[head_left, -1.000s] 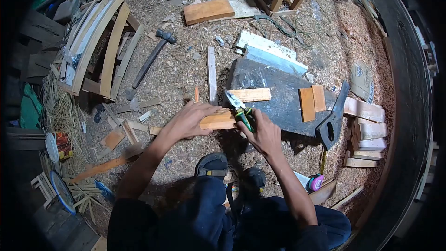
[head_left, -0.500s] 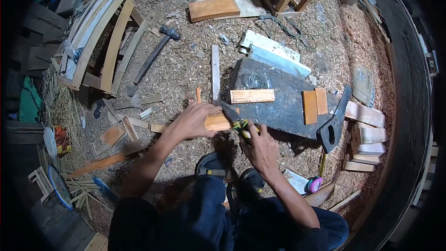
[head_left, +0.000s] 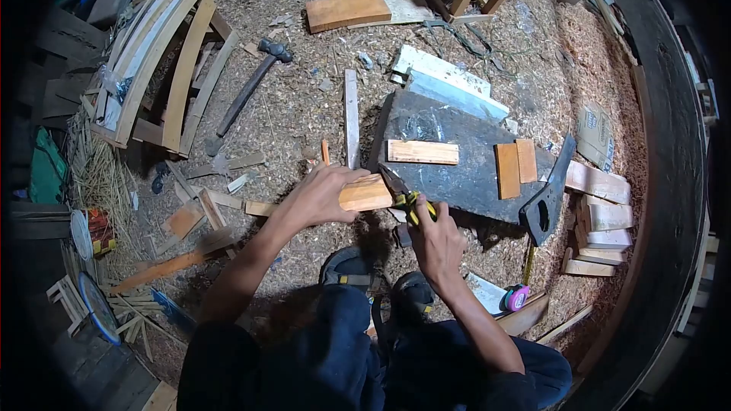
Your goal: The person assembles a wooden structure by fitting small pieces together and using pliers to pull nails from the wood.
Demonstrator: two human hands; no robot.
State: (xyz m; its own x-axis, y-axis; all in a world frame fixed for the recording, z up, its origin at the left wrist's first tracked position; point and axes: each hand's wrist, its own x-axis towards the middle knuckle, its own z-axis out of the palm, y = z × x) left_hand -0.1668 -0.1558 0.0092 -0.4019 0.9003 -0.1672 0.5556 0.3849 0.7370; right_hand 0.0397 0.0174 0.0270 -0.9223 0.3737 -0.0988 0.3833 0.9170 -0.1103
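Note:
My left hand (head_left: 324, 192) is closed around a short piece of light wood (head_left: 365, 194), whose right end sticks out past the fingers. In my right hand (head_left: 437, 240) is a pair of pliers (head_left: 402, 191) with yellow-and-black handles. Their dark jaws lie against or just beside the right end of the wood; exact contact I cannot make out. Just beyond is a dark work block (head_left: 464, 175). A small pale board (head_left: 422, 152) lies on top of it, with two short orange-brown boards (head_left: 508, 171) side by side further right.
A handsaw (head_left: 542, 209) leans at the block's right end, near a stack of wood pieces (head_left: 601, 221). A pink tape measure (head_left: 516, 297) lies by my right forearm. Beyond my left hand are a hammer (head_left: 255, 87) and a curved slatted wooden frame (head_left: 179, 68). Wood shavings cover the ground.
The pliers and my right hand have moved slightly right, and more of the held wood shows. The small pale board on the block has slid a little to the right.

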